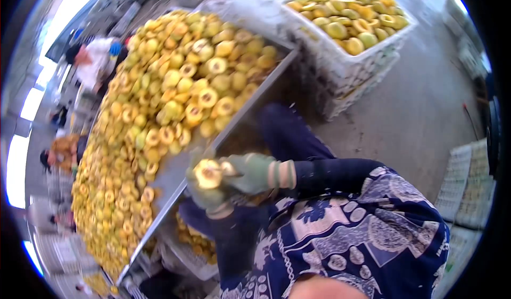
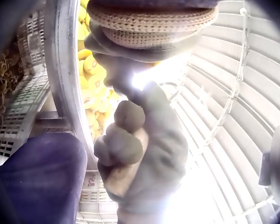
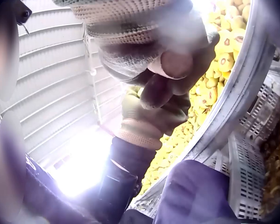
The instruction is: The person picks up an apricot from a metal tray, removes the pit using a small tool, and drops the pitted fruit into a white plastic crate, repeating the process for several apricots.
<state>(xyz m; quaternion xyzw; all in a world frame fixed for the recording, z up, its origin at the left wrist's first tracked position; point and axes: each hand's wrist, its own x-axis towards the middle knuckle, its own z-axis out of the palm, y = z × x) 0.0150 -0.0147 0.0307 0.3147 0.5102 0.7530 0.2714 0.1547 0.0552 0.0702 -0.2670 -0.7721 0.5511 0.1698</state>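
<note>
My left hand (image 1: 204, 197), in a grey-green glove with a pale cuff, holds a halved yellow peach (image 1: 208, 174) with its cut face and dark centre turned up. Close beside it, my gloved right hand (image 1: 250, 173) is curled round a short, round-ended handle (image 3: 176, 64), seen in the right wrist view. The handle's far end is hidden at the peach. Both hands meet just off the metal edge (image 1: 229, 134) of a table heaped with peach halves (image 1: 175, 81).
White plastic crates (image 1: 351, 81) are stacked at the upper right, the top one filled with peach halves (image 1: 351, 17). Below the table edge sits another crate (image 1: 199, 264) of yellow pieces. My purple-clad knee (image 1: 290, 131) is by the table. Several people work along the far side.
</note>
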